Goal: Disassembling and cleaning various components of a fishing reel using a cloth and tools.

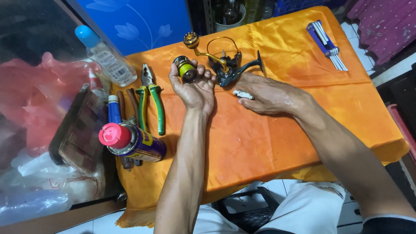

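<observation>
Left hand (195, 87), palm up above the orange-covered worktop (265, 138), pinches a spool (186, 68) at its fingertips. Right hand (268, 96) lies flat, fingers pressed on a white scrap (243, 95) just beside the reel (224, 62). Pliers (150, 98) and a spray can (133, 142) lie to the left.

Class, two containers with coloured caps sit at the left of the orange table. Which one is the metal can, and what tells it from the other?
The spray can with the pink-red cap: dark blue and yellow, lying nearer the camera. The other is a clear plastic bottle with a light-blue cap, farther back.

Labelled spray can (135, 142), clear bottle (106, 57)
</observation>
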